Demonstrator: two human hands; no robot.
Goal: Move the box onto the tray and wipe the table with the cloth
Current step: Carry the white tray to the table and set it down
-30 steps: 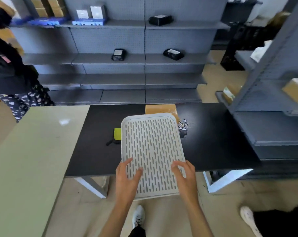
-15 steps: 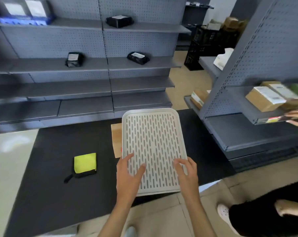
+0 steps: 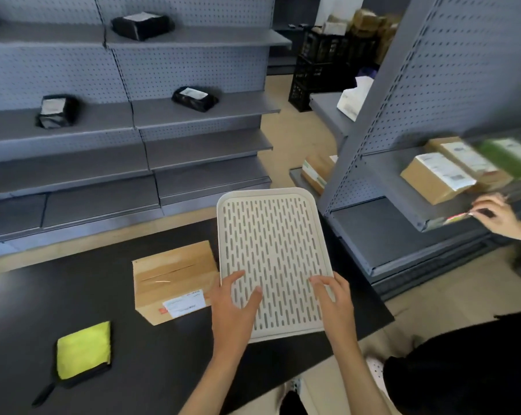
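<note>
Since the earlier pictures, our view has swung to the right, so the cardboard box (image 3: 175, 281), which was mostly hidden behind the tray (image 3: 272, 259), now shows in full to the tray's left, and the cloth (image 3: 84, 350) sits lower and further left.

From the head camera, we hold one pale slotted tray over the right part of the black table (image 3: 73, 295). Nothing lies in it. Our left hand (image 3: 234, 310) grips its near left corner, thumb spread across the top face and fingers along the edge. Our right hand (image 3: 334, 304) grips the near right corner, fingertips curled onto the top. We cannot tell whether the tray rests on the table or is lifted just off it.

One box lies flat on the table just beside the tray's left edge, taped seam and white label facing up. One yellow cloth with a dark border lies well to the left, near the table's front.

On the grey shelving (image 3: 193, 115) behind the table we count three black packages (image 3: 195, 98). The shelf unit (image 3: 403, 175) on the right carries several cardboard parcels (image 3: 437, 176), and another person's hand (image 3: 495, 214) touches its shelf edge.
</note>
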